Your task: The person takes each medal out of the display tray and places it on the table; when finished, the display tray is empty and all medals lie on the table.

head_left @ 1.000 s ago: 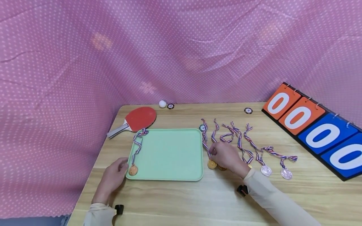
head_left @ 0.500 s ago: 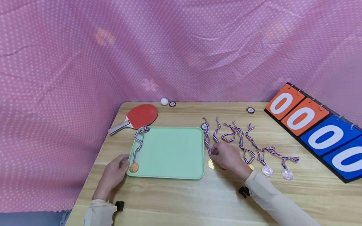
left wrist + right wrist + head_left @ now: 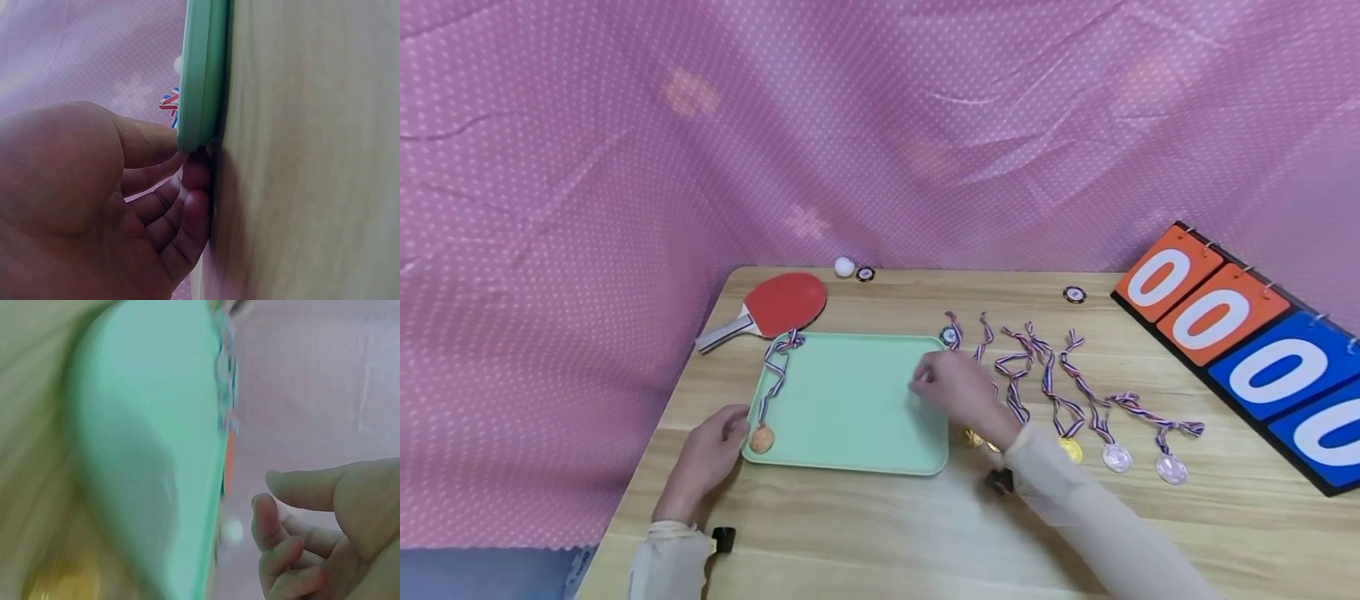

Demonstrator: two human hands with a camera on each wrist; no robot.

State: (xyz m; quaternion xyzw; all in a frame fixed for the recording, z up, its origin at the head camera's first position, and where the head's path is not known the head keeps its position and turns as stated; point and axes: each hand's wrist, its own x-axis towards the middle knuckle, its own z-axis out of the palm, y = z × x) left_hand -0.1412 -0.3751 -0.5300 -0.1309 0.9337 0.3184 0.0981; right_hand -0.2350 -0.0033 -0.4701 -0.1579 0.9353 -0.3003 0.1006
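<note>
At the near left corner of the pale green tray, my left hand grips the rim. In the left wrist view, the thumb lies against the rim and the fingers curl at its underside. A bronze medal lies inside along the tray's left side, its striped ribbon stretched toward the far corner. Over the tray's right part hovers my right hand, loosely curled and holding nothing; the right wrist view shows a gap between thumb and index finger. The hand and forearm partly cover gold medals and their ribbons.
More medals lie to the right, including a gold medal and two silver medals. A red table tennis bat lies behind the tray, with a white ball and a chip farther back. A scoreboard stands at right.
My right hand has moved left from the medals to above the tray, with nothing in it. My left hand stays at the tray's corner. The head view has shifted slightly.
</note>
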